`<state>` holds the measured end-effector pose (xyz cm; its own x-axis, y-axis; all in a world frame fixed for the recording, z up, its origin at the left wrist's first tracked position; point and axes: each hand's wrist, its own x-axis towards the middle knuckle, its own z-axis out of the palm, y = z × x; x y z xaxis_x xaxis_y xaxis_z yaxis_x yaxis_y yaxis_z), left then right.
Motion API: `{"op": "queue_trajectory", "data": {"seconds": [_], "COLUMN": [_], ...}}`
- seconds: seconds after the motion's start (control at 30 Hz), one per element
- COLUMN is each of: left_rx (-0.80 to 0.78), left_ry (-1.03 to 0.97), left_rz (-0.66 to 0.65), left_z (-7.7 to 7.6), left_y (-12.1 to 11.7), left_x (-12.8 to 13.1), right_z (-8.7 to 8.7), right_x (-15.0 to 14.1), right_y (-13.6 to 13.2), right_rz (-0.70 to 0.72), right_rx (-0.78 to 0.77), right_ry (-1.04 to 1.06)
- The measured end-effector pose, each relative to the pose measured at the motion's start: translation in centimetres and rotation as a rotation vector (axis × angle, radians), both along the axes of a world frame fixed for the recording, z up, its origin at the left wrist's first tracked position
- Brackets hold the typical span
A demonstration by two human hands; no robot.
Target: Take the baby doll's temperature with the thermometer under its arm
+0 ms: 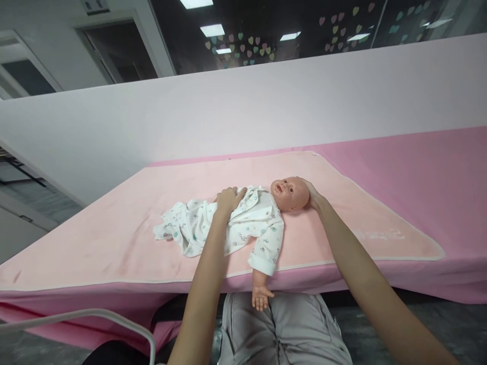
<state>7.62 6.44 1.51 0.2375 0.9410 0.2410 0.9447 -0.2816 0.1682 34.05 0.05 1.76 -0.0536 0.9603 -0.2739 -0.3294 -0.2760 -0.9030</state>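
Fingers of left hand open over patterned outfit; right hand at doll's head, grip unclear; apparently steadying; any shift needs head support

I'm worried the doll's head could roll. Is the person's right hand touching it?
Touching. The head camera's view shows the right hand cupped against the top and back of the doll's head, with no gap.
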Motion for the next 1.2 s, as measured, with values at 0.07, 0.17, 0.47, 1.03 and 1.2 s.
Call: {"op": "queue_trajectory", "data": {"seconds": [0.07,0.17,0.47,1.03,1.2], "left_rx": [-0.003,0.002,-0.001,-0.001,-0.006], "left_ry": [-0.002,-0.011,0.006,0.027,0.006], "left_rz": [0.006,-0.001,0.015,0.015,0.013], "left_z": [-0.1,-0.3,-0.1,0.0,-0.1], "left_y": [0.1,0.2,0.2,0.0,0.2], "left_x": [0.0,-0.1,0.0,-0.1,-0.1], "right_z": [-0.1,0.0,-0.2,-0.9,-1.1], "right_x": [-0.2,0.7,2.3,2.3,2.6], "right_y": [-0.1,0.5,2.7,2.6,3.0], "right_rz": [-0.020,-0.152,-0.153,-0.042,-0.132], "right_rx": [0.043,0.216,0.419,0.335,0.395], "right_ry": [-0.010,-0.170,-0.260,-0.174,-0.252]}}
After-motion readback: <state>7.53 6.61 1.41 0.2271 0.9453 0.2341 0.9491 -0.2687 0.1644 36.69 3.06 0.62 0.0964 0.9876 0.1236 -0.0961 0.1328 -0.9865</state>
